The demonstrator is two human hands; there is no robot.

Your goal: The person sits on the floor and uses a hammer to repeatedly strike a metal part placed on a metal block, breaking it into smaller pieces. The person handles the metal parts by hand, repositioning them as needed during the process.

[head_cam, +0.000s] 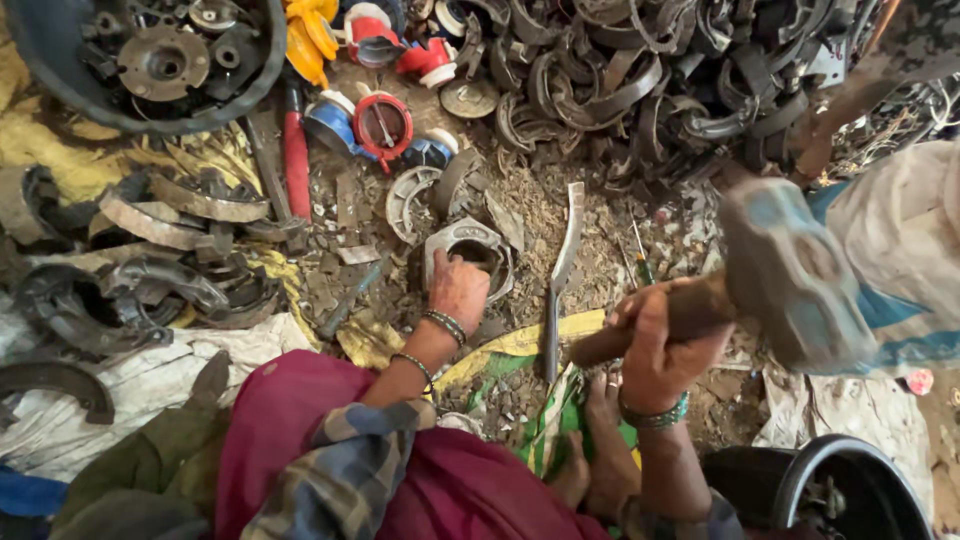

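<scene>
While the left hand [458,288] is pressed, fingers curled, onto the curved metal part [470,252] on the debris-covered ground, the hammer [790,275] is held raised by its wooden handle, fully enclosed in the right hand [655,350]; a metal bar [562,262] lies between both grips

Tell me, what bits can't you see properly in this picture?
All in the head view:
- Hammer head: blurred, so its shape and markings are unclear.
- Metal part under the left hand: the fingers cover its near side.
- Hammer handle: its middle is wrapped by the right hand.
- Black bucket: cut off by the bottom edge.
- Pile of curved metal parts: cut off by the top edge.
</scene>
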